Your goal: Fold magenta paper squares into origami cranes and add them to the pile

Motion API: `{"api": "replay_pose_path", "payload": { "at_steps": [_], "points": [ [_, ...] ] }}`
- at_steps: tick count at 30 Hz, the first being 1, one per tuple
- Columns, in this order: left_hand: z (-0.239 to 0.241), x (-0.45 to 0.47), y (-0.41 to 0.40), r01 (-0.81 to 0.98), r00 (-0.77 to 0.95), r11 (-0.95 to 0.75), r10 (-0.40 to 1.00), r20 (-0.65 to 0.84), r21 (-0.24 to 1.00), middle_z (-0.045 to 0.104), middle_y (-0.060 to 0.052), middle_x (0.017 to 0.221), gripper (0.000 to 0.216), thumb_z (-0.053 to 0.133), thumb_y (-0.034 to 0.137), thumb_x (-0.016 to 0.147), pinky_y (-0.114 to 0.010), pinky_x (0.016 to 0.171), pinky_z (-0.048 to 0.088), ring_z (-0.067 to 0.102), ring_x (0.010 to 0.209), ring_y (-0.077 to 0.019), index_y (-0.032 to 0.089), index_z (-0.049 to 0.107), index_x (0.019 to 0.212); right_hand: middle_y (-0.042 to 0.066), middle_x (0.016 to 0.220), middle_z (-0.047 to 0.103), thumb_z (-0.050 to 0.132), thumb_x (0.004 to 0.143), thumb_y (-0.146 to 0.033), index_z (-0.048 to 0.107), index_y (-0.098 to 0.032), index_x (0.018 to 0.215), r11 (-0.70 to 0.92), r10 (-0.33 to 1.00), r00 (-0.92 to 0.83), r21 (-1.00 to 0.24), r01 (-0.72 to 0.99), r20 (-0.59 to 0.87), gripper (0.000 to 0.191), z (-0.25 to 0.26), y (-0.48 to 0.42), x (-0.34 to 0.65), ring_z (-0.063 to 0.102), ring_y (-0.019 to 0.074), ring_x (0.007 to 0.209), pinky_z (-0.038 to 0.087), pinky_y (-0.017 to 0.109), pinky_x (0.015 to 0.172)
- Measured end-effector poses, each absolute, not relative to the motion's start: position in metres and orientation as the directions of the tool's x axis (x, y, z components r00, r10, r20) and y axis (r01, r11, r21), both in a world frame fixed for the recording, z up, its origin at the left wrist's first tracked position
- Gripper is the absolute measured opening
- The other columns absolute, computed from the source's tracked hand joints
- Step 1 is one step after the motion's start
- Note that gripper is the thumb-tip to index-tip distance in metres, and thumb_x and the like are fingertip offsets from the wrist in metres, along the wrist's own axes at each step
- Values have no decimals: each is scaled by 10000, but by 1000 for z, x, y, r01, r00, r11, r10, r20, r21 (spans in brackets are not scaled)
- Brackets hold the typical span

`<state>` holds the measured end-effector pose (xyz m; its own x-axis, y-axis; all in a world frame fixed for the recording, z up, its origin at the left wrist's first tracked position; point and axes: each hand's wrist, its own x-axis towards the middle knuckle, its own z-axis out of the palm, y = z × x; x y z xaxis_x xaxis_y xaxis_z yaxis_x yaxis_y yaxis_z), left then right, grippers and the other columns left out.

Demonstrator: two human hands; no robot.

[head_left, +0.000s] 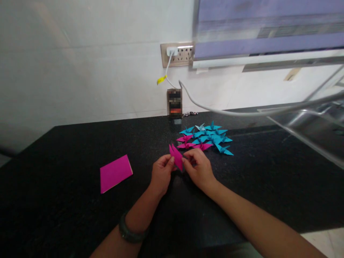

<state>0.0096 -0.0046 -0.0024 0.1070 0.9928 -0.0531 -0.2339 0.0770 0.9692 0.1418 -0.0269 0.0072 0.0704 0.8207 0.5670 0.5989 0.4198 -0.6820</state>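
Both hands pinch a partly folded magenta paper piece, a narrow diamond shape held just above the black countertop. My left hand grips its lower left side with closed fingers. On the right edge, the fingers of my right hand are pinched. Just behind the hands lies a cluster of finished paper cranes: several teal ones and three magenta ones.
A stack of square magenta paper lies to the left on the countertop. A small dark box stands against the white wall under a power socket with a white cable trailing right. A metal rack is at right.
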Motion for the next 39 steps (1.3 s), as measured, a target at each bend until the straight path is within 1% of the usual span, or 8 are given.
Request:
{"api": "replay_pose_path", "payload": {
  "at_steps": [4,10,15,21,26,29,35,39],
  "points": [
    [-1,11,-6,-186,129,78,990,-54,979,532,41,510,144,599,267,729,-145,401,336,436,426,-45,129,628,762,20,720,543,559,746,-165,555,-179,768,388,842,94,-719,577,531,27,8,-27,143,509,116,621,441,229,551],
    [-2,13,-8,-371,240,197,964,-112,907,626,2,717,174,672,241,667,-193,582,469,563,615,-79,149,628,808,26,740,566,538,758,-145,578,-181,765,435,842,43,-725,535,537,54,8,-29,142,536,124,679,448,240,598],
    [-1,12,-8,-408,252,253,955,-158,877,626,7,693,171,694,251,650,-183,568,468,553,584,-65,147,643,776,22,738,580,543,773,-179,595,-173,767,336,899,112,-831,444,424,52,9,-31,140,543,115,661,444,226,580],
    [-1,12,-8,-438,287,279,944,-161,854,644,-2,716,183,715,246,627,-205,610,486,576,617,-80,151,655,771,21,741,577,506,797,-164,600,-172,734,365,909,56,-851,378,414,113,10,-30,139,546,121,712,440,241,647],
    [-1,12,-8,-412,307,284,938,-162,866,656,-5,730,177,703,237,644,-206,619,488,586,619,-80,158,660,796,14,711,569,542,778,-197,585,-166,731,260,940,122,-899,353,320,71,7,-29,140,534,116,653,437,235,595],
    [-2,12,-7,-421,296,281,941,-162,863,660,-10,746,190,711,226,631,-216,626,491,592,633,-89,155,656,798,14,690,562,545,778,-201,586,-167,707,296,924,106,-862,413,368,88,8,-30,140,525,115,635,431,234,581],
    [-2,14,-8,-439,270,242,954,-130,865,657,-14,778,183,702,220,642,-250,689,498,605,718,-115,153,650,805,37,727,578,527,781,-165,612,-169,783,497,820,-37,-678,542,571,86,10,-31,142,538,130,696,439,246,619],
    [-3,13,-9,-393,272,234,953,-131,889,653,-9,757,177,695,236,653,-234,670,490,593,693,-102,162,660,810,36,734,577,499,792,-138,612,-174,760,468,844,-29,-710,526,535,123,11,-30,143,540,130,705,443,250,632]
  ]
}}
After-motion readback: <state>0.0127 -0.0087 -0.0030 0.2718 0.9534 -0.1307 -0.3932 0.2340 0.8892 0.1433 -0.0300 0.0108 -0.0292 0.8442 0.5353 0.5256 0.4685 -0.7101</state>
